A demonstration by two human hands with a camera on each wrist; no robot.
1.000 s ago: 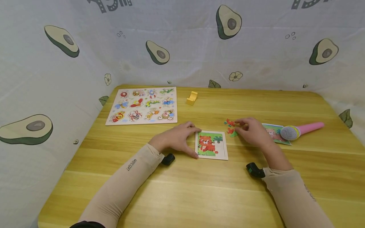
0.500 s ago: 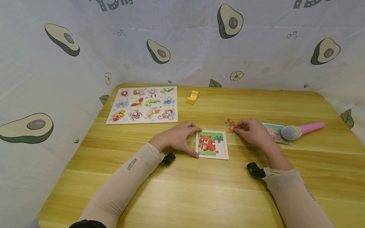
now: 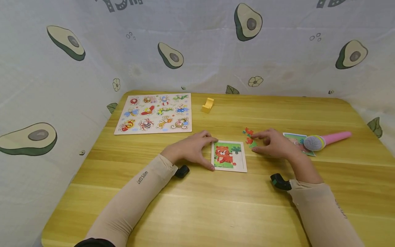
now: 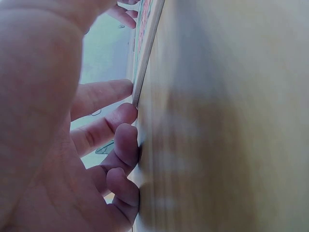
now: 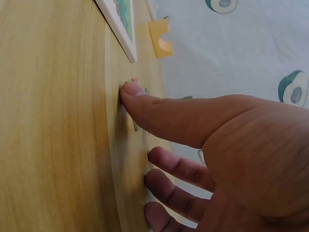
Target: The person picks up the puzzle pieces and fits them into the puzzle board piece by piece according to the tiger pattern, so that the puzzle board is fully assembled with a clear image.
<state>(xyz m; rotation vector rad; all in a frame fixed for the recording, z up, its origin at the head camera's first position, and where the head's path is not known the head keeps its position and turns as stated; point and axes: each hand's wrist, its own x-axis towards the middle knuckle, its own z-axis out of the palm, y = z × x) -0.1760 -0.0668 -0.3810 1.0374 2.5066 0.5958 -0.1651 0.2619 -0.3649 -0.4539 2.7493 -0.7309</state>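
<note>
A wooden tiger jigsaw board (image 3: 223, 157) lies mid-table, partly filled, with bare wood at its lower right. My left hand (image 3: 192, 149) holds the board by its left side, index finger at the upper corner and thumb at the lower one. In the left wrist view the other fingers of this hand (image 4: 96, 159) rest bent on the table. Right of the board lie loose jigsaw pieces, a red one (image 3: 249, 131) and a red-and-green one (image 3: 250, 141). Over the nearer piece my right hand (image 3: 276, 144) has thumb and index finger spread apart. Its thumb (image 5: 164, 116) partly hides the pieces in the right wrist view.
An insect peg puzzle (image 3: 154, 115) lies at the back left, beside a small yellow block (image 3: 208, 105). On the right, a pink toy microphone (image 3: 327, 141) lies over the edge of a picture card (image 3: 296, 140). A printed curtain (image 3: 203, 41) hangs behind the table.
My right thumb and index finger, close together half a second ago, have spread apart around the nearer piece, and the right wrist has shifted slightly right. The left hand and board have stayed put.
</note>
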